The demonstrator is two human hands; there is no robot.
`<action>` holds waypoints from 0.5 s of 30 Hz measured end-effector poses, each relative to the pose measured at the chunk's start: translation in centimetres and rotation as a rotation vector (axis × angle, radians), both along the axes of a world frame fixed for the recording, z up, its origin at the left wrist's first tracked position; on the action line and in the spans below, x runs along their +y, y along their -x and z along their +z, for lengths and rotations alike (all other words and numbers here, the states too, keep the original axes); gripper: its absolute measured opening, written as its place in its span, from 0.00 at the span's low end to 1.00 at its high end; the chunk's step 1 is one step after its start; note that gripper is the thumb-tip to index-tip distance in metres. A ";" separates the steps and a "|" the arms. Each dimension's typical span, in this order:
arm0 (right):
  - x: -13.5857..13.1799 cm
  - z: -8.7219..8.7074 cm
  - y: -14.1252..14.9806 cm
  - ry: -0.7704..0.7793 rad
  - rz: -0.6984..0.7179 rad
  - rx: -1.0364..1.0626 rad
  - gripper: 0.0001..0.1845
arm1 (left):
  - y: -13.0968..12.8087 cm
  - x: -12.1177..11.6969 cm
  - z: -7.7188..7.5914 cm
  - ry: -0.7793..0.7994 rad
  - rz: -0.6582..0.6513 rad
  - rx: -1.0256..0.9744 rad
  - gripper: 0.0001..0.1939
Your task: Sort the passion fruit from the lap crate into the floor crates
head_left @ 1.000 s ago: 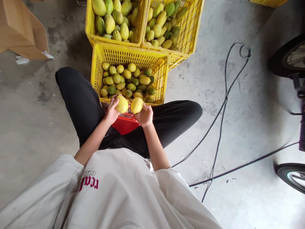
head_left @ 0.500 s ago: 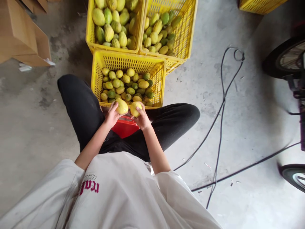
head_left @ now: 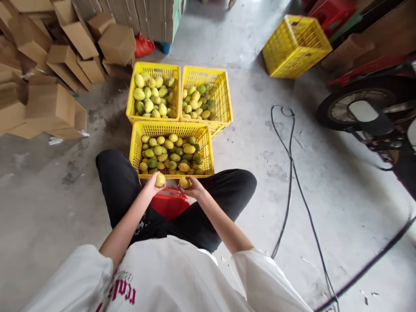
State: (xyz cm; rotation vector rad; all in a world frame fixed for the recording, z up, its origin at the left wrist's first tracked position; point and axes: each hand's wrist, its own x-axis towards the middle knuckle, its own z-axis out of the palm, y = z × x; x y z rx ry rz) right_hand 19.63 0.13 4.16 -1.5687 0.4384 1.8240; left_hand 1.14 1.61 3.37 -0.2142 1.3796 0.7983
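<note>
My left hand [head_left: 151, 185] is closed round a yellow fruit [head_left: 160, 179]. A second yellow fruit [head_left: 184, 182] sits in my right hand [head_left: 194, 189], which is closed on it too. Both hands hover side by side just in front of the near rim of a yellow crate [head_left: 171, 127] holding several small yellow and green fruits. I sit with my legs spread either side of that crate, above a red stool [head_left: 170, 203].
Two more yellow crates of larger fruit [head_left: 153, 69] [head_left: 224, 97] stand behind the near one. An empty yellow crate [head_left: 295, 45] lies at the far right. Cardboard boxes [head_left: 48, 104] pile up at the left. A black cable [head_left: 289, 173] and a motorbike wheel [head_left: 344, 110] are at the right.
The view has tilted up, showing more of the room. Both hands still hold their fruits, kept close together at the crate's near rim.
</note>
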 end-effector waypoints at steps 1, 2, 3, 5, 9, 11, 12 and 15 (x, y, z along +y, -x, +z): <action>2.1 0.9 -0.6 -0.037 -0.012 0.007 0.07 | -0.1 2.1 0.8 -0.020 0.015 0.012 0.07; 4.4 2.0 -1.3 -0.099 -0.040 -0.001 0.07 | -0.2 4.4 1.9 -0.068 0.033 0.022 0.04; 6.9 3.2 -1.9 -0.176 -0.079 -0.018 0.06 | -0.2 6.8 3.1 -0.138 0.058 0.018 0.03; 11.7 5.3 -3.2 -0.376 -0.178 -0.066 0.06 | 0.0 11.5 5.8 -0.359 0.099 0.018 0.07; 15.6 6.6 -4.6 -0.813 -0.170 -0.338 0.15 | 2.0 15.4 10.0 -0.734 -0.037 0.139 0.14; 13.0 5.3 -4.1 -0.892 0.130 -0.612 0.18 | 3.1 13.0 10.4 -0.823 -0.193 0.296 0.15; 10.6 4.4 -3.6 -0.859 0.394 -0.791 0.21 | 3.6 10.7 10.0 -0.820 -0.270 0.399 0.13; 1.5 1.3 -1.5 -0.764 0.982 -0.956 0.14 | 4.9 0.6 7.0 -0.763 -0.479 0.613 0.13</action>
